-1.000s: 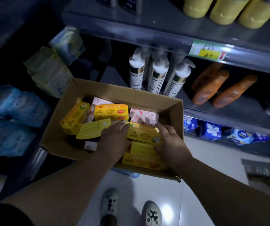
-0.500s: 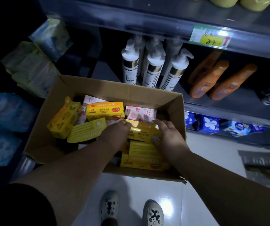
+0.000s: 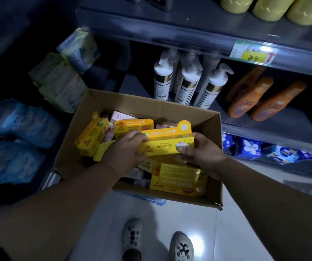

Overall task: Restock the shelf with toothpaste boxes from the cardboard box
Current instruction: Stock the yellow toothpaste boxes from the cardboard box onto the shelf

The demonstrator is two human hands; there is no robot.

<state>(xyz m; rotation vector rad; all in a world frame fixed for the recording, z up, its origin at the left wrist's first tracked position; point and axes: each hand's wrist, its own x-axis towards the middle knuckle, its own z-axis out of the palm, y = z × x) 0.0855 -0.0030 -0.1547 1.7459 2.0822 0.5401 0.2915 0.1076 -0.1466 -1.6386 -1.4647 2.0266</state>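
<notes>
Head: hands (image 3: 125,153) (image 3: 202,153) round glossy yellow carton (image 3: 160,148)

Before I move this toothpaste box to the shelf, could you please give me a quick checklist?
1. Left hand grips the yellow toothpaste box: ok.
2. Right hand pinches its other end: ok.
3. Box held above the others in the cardboard box: ok.
4. Toothpaste slot on the shelf: cannot tell; only pump bottles and orange bottles show.
5. Cardboard box's support: cannot tell, hidden.
</notes>
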